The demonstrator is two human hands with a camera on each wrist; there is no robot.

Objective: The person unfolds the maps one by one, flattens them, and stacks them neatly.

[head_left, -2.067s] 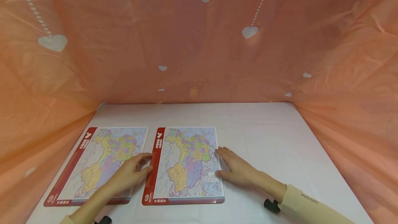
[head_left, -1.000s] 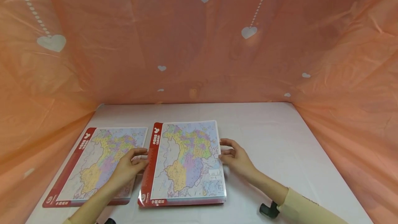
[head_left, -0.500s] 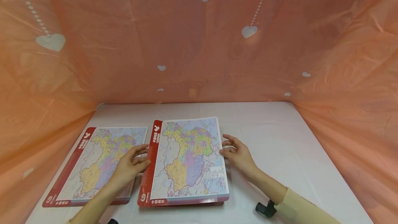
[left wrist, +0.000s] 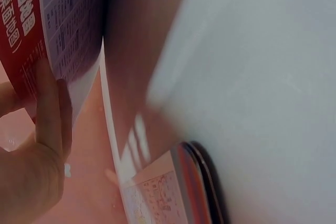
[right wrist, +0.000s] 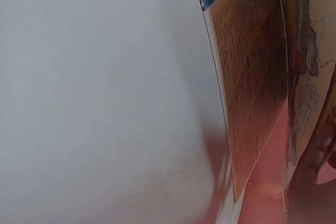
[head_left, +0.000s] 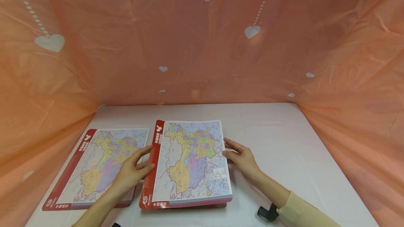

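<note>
Head view: left hand [head_left: 130, 174] and right hand [head_left: 241, 158] pinch the map board [head_left: 189, 160] by its side edges.
Wrist views: board's underside lifted off the white bench [left wrist: 262, 77].

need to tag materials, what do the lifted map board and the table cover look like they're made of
Lifted map board: seemingly stiff laminated card or thin plastic; it stays flat while held by its edges, with a slight sheen and printed surface. Table cover: probably thin white cloth or plastic sheeting, matte, faintly creased; hard to tell which.
</note>
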